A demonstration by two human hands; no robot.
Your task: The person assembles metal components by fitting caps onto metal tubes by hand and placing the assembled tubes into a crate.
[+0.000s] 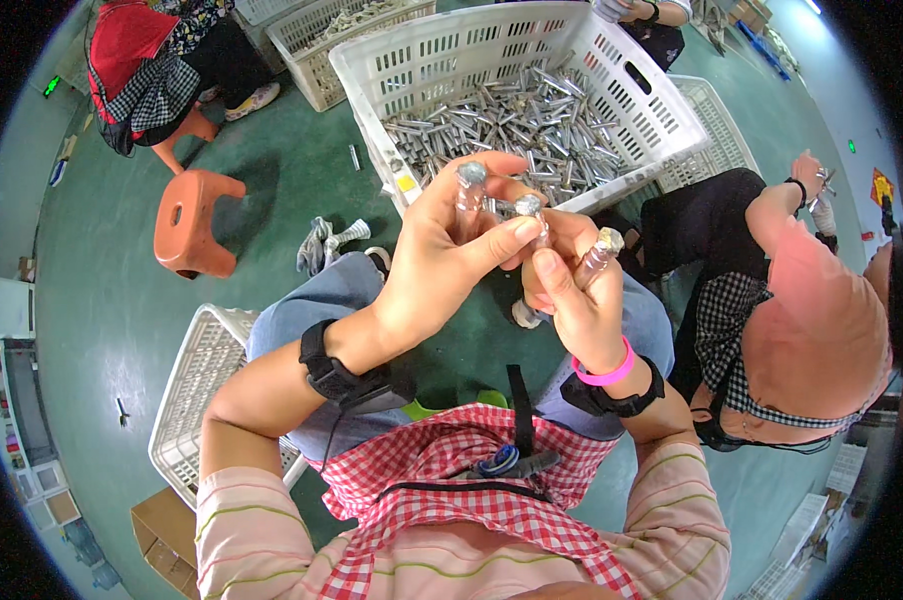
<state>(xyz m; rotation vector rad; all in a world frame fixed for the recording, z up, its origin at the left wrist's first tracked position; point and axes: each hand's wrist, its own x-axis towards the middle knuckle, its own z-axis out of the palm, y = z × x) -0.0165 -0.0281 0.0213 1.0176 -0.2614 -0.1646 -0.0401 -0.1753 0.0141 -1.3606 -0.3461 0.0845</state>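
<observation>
Silver rod-like metal pieces [547, 135] lie heaped inside a large white slotted plastic crate [672, 130] at the top centre of the frame. Along the right edge sits a person in pinkish clothing with a black-and-white checked apron [812, 350], and at the upper left another seated person wears a red top and dark trousers [137, 35]. A smaller white perforated plastic crate [187, 400] stands tilted at the lower left, beside the wearer's leg; a brown cardboard box [162, 535] is below it, and an orange plastic stool [192, 222] stands at the left of the upper half. Near the centre, the left hand [442, 245] and right hand [582, 300] meet in front of the big crate's near wall, hiding part of it and of the heap. Left of them, a crumpled grey-and-white cloth [327, 243] lies on the floor. Three short, shiny silver blunt-ended pieces [599, 257] are in the fingers: the left ones curl closely round one, its thumb presses toward the middle one, where both hands' fingertips come together, and the right ones are closed round the third. Which fingers grip the middle one I cannot tell. One loose silver rod [356, 157] lies on the green floor left of the crate.
</observation>
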